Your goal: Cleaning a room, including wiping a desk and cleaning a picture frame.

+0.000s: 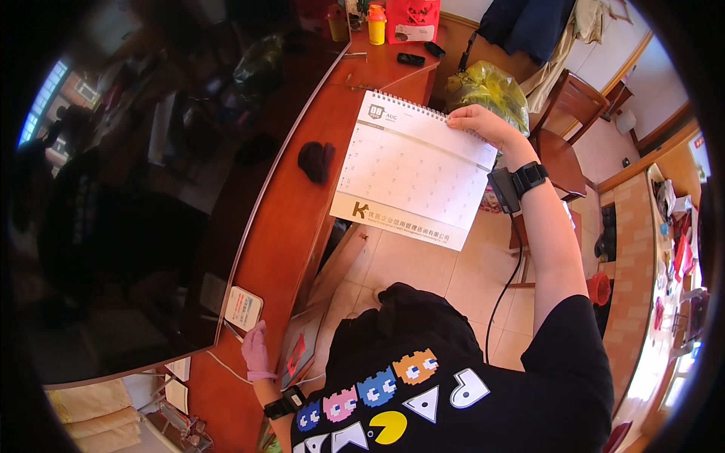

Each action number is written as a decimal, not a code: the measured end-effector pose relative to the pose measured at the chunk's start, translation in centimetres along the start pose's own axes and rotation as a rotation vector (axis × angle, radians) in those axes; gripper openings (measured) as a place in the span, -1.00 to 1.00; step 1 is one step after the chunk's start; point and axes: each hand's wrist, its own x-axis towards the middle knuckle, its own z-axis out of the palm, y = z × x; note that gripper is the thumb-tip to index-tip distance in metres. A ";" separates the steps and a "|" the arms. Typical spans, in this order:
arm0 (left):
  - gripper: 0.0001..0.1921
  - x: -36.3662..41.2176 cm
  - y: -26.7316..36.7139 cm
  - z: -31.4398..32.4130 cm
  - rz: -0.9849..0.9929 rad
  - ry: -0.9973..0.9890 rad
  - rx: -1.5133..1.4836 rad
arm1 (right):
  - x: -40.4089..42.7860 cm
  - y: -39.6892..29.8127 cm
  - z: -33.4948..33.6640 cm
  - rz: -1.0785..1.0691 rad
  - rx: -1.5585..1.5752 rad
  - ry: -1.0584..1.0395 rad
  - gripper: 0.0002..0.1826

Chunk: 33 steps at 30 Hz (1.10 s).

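Observation:
A spiral-bound desk calendar (416, 170) with white pages and a gold lower band hangs above the cabinet's edge and the floor. At its top right corner, my right hand (476, 123) grips the coil edge between thumb and fingers; the wrist wears a black strap with a cabled black device. Lower left, my left hand (257, 351) in a pink glove rests at the wooden cabinet top, its fingers by a thin pen-like item (233, 331). A white box with printing (244, 308) lies just beyond the fingertips. Whether that hand holds the thin item is unclear.
A large dark television screen (141, 198) stands along the left of the red-brown cabinet (283, 226). A dark cloth bundle (316, 162) lies on it; a yellow bottle (376, 25) and red bag (412, 21) stand at its far end. A wooden chair (558, 153) is at right.

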 end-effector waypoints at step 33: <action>-0.71 -0.5 -1.6 -0.8 -0.053 -0.013 -0.150 | -2.0 -0.8 0.9 0.086 -0.071 0.037 -0.79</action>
